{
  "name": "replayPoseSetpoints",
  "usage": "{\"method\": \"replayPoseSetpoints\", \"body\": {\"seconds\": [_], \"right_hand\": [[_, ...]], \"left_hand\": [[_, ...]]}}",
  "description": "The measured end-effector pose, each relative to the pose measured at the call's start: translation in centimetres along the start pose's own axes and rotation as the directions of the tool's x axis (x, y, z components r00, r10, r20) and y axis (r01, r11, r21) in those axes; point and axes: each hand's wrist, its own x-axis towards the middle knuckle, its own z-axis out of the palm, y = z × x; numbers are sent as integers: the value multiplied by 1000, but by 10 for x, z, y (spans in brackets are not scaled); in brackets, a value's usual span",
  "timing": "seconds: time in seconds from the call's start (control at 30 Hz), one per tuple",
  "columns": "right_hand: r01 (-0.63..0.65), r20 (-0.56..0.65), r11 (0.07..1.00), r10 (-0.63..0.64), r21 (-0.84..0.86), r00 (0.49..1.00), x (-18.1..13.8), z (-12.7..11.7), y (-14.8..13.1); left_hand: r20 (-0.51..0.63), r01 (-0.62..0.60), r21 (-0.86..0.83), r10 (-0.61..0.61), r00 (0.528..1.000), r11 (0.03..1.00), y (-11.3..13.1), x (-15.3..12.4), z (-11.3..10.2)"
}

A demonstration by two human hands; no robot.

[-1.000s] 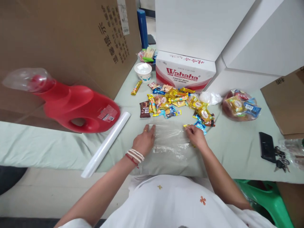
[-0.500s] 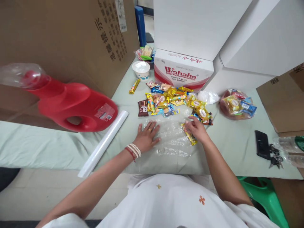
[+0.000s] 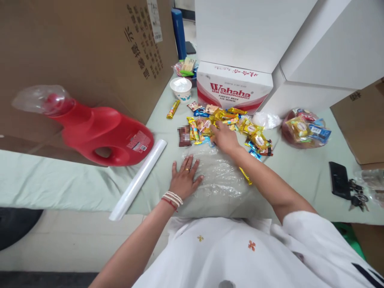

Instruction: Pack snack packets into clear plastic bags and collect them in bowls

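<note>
My left hand lies flat with spread fingers on the left edge of a clear plastic bag. Over the pile of small wrapped snacks behind the bag, my right hand reaches down, its thumb and forefinger apart over the wrappers; I see nothing held between them. A brown packet, blurred out, sits at the pile's left end. To the right lie yellow-wrapped cakes. One yellow stick snack is beside the bag, partly hidden under my right forearm.
A red jug and a white plastic roll are on the left. Behind the snacks stand a paper cup and a Wahaba-style lettered carton. On the right are a snack-filled bowl, a black phone and keys.
My right hand has left the yellow stick snack at the bag's right side and moved forward and left onto the pile. My left hand stays on the bag. The view has shifted slightly.
</note>
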Motion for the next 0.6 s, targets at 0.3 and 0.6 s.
{"method": "replayPoseSetpoints", "body": {"seconds": [0.3, 0.6], "right_hand": [[-244, -162, 911, 310, 332, 937, -20, -14, 35], [-508, 424, 469, 281, 722, 861, -144, 5, -6]], "left_hand": [[-28, 83, -57, -84, 996, 995, 21, -21, 11], [-27, 110, -117, -114, 993, 987, 25, -18, 11]]}}
